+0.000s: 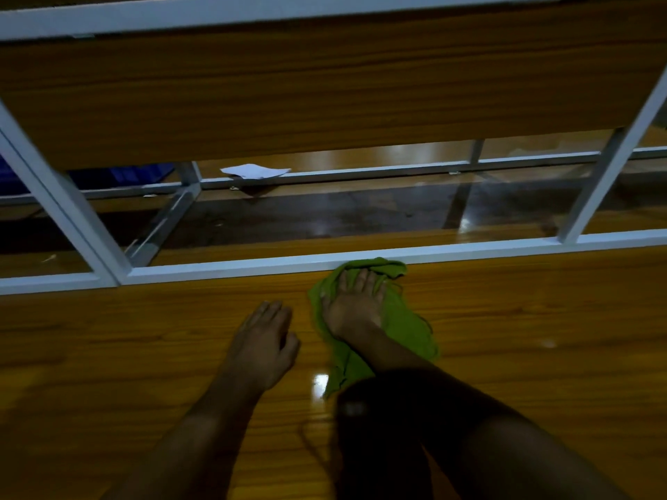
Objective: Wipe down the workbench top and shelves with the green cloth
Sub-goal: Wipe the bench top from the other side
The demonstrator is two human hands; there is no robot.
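The green cloth [400, 319] lies crumpled on the wooden workbench top [523, 319], its far end against the white frame rail. My right hand [355, 301] presses flat on the cloth, fingers spread and reaching the rail. Just left of the cloth, my left hand [263, 341] rests palm down on the bare wood and holds nothing. A wooden shelf [325, 88] hangs above the bench at the top of the view.
A white metal frame [223, 270] runs along the back edge of the bench, with slanted posts at left and right. Beyond it stands another bench with a white sheet of paper [252, 171] and something blue [119, 176] at far left.
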